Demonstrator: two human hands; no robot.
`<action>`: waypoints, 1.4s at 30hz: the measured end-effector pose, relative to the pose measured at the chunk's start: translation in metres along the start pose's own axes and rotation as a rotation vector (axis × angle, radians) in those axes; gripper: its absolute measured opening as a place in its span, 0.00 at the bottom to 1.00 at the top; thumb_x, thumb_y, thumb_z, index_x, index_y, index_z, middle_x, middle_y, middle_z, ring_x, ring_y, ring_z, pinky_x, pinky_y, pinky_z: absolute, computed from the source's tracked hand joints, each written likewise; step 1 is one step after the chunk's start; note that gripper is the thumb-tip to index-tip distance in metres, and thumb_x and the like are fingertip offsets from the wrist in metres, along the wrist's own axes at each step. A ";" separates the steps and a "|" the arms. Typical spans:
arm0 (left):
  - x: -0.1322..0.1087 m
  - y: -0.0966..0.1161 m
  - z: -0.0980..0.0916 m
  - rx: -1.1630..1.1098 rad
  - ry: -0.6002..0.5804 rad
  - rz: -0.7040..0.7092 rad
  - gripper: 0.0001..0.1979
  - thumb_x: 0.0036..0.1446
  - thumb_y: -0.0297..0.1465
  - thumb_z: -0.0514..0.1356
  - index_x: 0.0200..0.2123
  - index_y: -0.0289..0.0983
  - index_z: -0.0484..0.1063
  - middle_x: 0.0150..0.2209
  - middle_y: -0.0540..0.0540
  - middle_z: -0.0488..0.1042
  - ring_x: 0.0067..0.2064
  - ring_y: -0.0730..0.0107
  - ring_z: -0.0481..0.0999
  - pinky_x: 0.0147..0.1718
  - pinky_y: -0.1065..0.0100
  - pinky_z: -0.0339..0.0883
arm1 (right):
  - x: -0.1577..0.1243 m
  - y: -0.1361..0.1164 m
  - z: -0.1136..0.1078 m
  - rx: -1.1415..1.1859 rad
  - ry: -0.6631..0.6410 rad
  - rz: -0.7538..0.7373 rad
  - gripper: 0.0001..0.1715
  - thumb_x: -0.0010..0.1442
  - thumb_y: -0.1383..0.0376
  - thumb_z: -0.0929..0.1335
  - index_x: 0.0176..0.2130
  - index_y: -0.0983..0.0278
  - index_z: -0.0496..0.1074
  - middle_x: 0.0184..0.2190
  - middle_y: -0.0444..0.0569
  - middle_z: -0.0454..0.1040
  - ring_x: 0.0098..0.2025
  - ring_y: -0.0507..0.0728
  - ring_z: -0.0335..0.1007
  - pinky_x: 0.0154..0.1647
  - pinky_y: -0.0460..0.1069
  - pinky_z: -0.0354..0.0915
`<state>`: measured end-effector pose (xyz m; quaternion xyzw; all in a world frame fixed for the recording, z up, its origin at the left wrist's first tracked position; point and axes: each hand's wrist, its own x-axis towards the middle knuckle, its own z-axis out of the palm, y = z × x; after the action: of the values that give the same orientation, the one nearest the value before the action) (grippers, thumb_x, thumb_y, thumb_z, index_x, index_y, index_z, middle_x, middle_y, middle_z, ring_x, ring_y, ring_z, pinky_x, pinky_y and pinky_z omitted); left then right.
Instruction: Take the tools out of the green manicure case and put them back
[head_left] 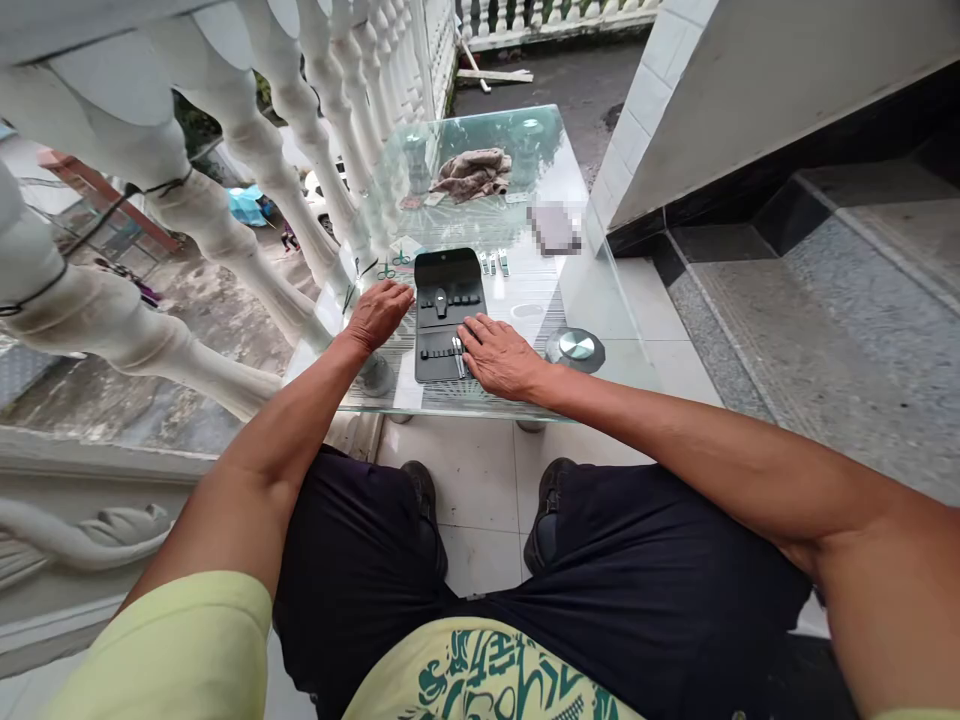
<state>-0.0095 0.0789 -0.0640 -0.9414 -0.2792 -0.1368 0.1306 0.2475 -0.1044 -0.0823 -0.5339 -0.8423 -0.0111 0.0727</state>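
An open black tool case (446, 312) lies flat on a glass table (600, 375), with small metal tools in its elastic loops. My left hand (379, 312) rests palm down beside the case's left edge, fingers loosely curled and holding nothing. My right hand (499, 355) lies over the case's lower right corner, its fingertips touching a small silver tool (457, 355) tucked there. Small green-handled scissors (395, 264) lie above my left hand, and a few small metal pieces (494, 263) sit just right of the case's top.
A crumpled brown cloth (472, 172) lies at the table's far end. A round metal disc (576, 347) shows through the glass to the right. White balusters (247, 150) run along the left; a tiled step and wall (750, 250) rise on the right. My knees are under the near edge.
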 end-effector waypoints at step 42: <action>-0.118 0.198 -0.036 -0.215 0.031 0.069 0.21 0.81 0.29 0.57 0.71 0.36 0.77 0.69 0.29 0.81 0.73 0.43 0.79 0.70 0.41 0.76 | 0.004 0.006 0.004 0.016 0.029 -0.020 0.39 0.83 0.58 0.54 0.79 0.78 0.62 0.81 0.74 0.61 0.83 0.79 0.54 0.78 0.71 0.58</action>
<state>0.0001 -0.1505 -0.1032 -0.9568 -0.2284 -0.1762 0.0378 0.2512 -0.0982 -0.0858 -0.5247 -0.8465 -0.0128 0.0893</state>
